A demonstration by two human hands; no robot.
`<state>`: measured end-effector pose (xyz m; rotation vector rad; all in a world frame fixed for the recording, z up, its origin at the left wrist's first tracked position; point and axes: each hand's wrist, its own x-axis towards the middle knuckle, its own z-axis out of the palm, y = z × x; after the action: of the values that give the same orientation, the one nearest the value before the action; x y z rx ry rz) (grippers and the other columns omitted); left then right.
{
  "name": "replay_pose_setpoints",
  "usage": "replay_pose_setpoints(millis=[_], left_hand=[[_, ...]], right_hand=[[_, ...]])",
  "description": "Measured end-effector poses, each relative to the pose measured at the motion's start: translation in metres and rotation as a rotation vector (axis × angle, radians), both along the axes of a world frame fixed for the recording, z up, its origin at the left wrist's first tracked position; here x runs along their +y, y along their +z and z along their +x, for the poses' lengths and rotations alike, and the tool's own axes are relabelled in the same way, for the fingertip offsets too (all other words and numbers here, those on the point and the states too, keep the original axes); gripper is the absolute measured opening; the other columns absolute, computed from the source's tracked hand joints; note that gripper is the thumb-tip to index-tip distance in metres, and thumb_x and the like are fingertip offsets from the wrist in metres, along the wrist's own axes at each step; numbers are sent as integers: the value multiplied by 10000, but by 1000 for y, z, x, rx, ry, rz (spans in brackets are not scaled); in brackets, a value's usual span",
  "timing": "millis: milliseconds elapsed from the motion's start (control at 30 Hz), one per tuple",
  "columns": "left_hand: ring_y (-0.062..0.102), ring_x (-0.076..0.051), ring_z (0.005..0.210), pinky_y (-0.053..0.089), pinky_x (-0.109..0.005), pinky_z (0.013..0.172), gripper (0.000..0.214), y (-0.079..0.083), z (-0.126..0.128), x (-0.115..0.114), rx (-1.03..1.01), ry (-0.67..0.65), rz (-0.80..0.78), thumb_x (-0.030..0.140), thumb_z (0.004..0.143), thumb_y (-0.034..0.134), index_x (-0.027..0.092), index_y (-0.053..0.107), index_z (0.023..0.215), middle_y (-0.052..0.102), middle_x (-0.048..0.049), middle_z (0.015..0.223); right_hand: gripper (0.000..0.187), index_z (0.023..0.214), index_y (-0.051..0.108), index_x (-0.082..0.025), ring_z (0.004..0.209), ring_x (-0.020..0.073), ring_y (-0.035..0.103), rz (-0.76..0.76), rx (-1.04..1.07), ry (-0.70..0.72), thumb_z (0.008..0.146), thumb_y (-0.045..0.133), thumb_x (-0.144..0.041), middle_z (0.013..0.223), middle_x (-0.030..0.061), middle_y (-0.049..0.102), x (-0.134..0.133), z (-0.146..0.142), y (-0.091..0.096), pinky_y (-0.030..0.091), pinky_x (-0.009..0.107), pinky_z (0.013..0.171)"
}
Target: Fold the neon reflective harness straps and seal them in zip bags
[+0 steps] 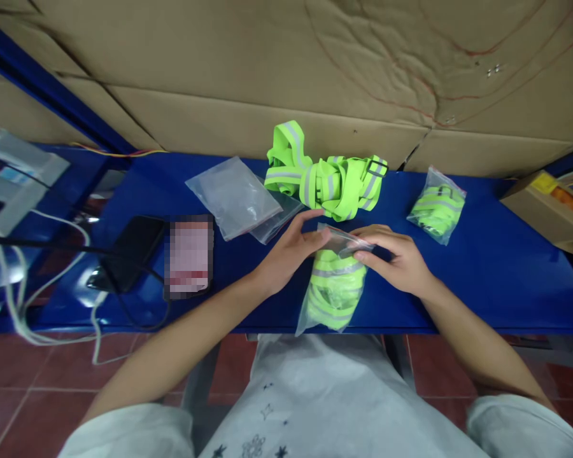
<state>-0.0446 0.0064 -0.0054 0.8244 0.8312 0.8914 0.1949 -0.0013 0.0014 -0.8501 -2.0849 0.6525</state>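
Near the front edge of the blue table lies a clear zip bag (337, 296) with a folded neon-green reflective strap inside. Its open-end strip points away from me. My right hand (396, 254) pinches the right part of that strip between thumb and fingers. At the strip's left end is my left hand (298, 245), thumb on the plastic and index finger stretched out past it. Just beyond my hands sits a loose heap of neon-green reflective straps (337, 184) with grey stripes and a black buckle. Flat clear bags (239, 197) lie left of the heap.
A filled bag of green strap (439, 207) lies to the right, near a cardboard box (554, 210). Leftward are a blurred-out phone-like item (190, 254), a black phone (134, 251) and white cables (21, 305). Cardboard (248, 114) lines the back of the blue table (496, 280).
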Motion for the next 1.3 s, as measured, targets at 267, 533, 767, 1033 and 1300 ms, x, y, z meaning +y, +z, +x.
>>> replay_pose_setpoints(millis=[267, 533, 767, 1033, 1300], left_hand=[[712, -196, 849, 520, -280, 796, 376, -2, 0, -1, -21, -188, -179, 445, 778, 824, 147, 808, 1007, 802, -62, 936], [725, -288, 1059, 550, -357, 916, 441, 6, -1, -2, -53, -171, -104, 497, 811, 770, 167, 787, 1103, 803, -76, 1033], [737, -213, 883, 548, -316, 856, 421, 3, -4, 1, 1, -204, -79, 334, 694, 938, 146, 799, 1044, 803, -79, 1008], [763, -220, 889, 569, -309, 868, 399, 3, -13, 8, -56, -192, -78, 289, 734, 906, 151, 800, 1092, 813, -75, 992], [725, -216, 911, 540, -294, 856, 367, 8, -9, 2, 50, -64, 3, 281, 674, 920, 173, 798, 1002, 803, -35, 974]], right_hand=[[329, 1214, 680, -225, 987, 186, 689, -230, 86, -147, 931, 759, -372, 1149, 76, 703, 0, -1, 0, 541, 304, 828], [564, 679, 527, -188, 545, 83, 418, -610, 202, -224, 798, 793, -671, 584, -43, 498, 3, -4, 2, 311, 227, 519], [517, 696, 579, -178, 518, 74, 405, -700, 309, -192, 767, 851, -612, 567, -49, 508, 4, -4, 5, 307, 221, 496], [408, 780, 691, -146, 550, 80, 525, -997, 400, -14, 758, 896, -498, 666, 1, 645, 14, 12, 11, 398, 203, 494], [338, 841, 708, -162, 581, 94, 579, -868, 297, -84, 834, 834, -475, 712, 12, 680, 9, 16, 13, 476, 200, 512]])
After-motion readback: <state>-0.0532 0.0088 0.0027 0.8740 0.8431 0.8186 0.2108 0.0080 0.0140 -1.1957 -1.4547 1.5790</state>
